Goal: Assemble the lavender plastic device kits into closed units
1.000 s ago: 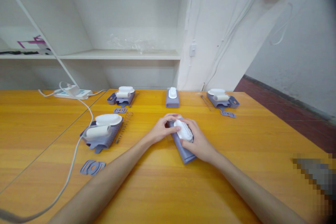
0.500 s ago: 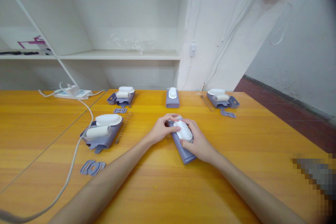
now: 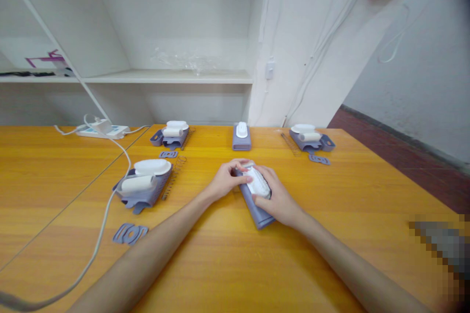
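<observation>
In front of me a grey-purple box-shaped housing [image 3: 254, 208] lies slanted on the table, with a white oval ribbed part [image 3: 259, 185] on top. My left hand [image 3: 225, 179] is closed around the far end, its thumb touching the white part and its fingers curled over the end. My right hand [image 3: 282, 201] grips the white part from the right side, thumb at its near edge; the other fingers are partly hidden behind it. A similar housing with its white part [image 3: 241, 130] stands behind, near the wall.
On the wooden table [image 3: 220, 264], sets of grey-purple housings [image 3: 147, 200], white rollers [image 3: 137, 185], springs [image 3: 174, 178] and flat cut-out plates [image 3: 130, 234] lie left and right. A white cable [image 3: 105, 220] runs down the left from a power strip [image 3: 103, 130]. Shelves [image 3: 165, 77] stand behind.
Both hands keep nearly the same hold on the housing. The white part appears very slightly shifted or tilted under the fingers; everything else is still.
</observation>
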`<action>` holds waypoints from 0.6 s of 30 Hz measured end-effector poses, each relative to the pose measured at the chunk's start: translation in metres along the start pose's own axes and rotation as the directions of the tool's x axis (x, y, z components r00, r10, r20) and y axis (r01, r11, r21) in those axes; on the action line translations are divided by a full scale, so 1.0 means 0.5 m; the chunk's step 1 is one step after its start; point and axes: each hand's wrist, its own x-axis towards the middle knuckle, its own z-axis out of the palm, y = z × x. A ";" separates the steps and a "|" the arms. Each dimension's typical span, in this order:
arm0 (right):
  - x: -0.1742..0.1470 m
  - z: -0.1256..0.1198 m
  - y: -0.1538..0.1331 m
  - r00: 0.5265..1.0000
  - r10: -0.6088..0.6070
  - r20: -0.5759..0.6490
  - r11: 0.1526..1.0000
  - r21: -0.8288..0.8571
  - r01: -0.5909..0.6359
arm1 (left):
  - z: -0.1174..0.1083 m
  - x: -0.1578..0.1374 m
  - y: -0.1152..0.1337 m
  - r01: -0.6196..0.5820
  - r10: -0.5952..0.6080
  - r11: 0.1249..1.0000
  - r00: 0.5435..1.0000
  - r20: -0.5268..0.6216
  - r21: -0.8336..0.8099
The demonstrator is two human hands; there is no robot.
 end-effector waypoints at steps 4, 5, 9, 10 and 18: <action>0.000 0.000 0.002 0.999 0.024 0.024 0.999 0.041 -0.025 | 0.001 -0.001 -0.003 -0.005 0.005 0.999 1.000 -0.004 -0.043; 0.001 -0.001 0.001 0.999 0.031 0.025 0.998 0.051 -0.032 | 0.001 -0.001 -0.004 -0.006 0.005 0.999 1.000 -0.005 -0.050; 0.002 -0.004 -0.002 0.998 0.057 0.023 0.995 0.085 -0.059 | 0.001 0.000 -0.006 -0.006 0.006 0.997 1.000 0.000 -0.079; 0.003 -0.005 -0.002 0.998 0.060 0.021 0.993 0.096 -0.062 | 0.001 0.000 -0.006 -0.007 0.007 0.996 1.000 0.003 -0.089; 0.005 -0.008 -0.006 0.997 0.070 0.038 0.989 0.131 -0.074 | 0.002 0.000 -0.005 0.005 -0.005 0.992 1.000 -0.002 -0.123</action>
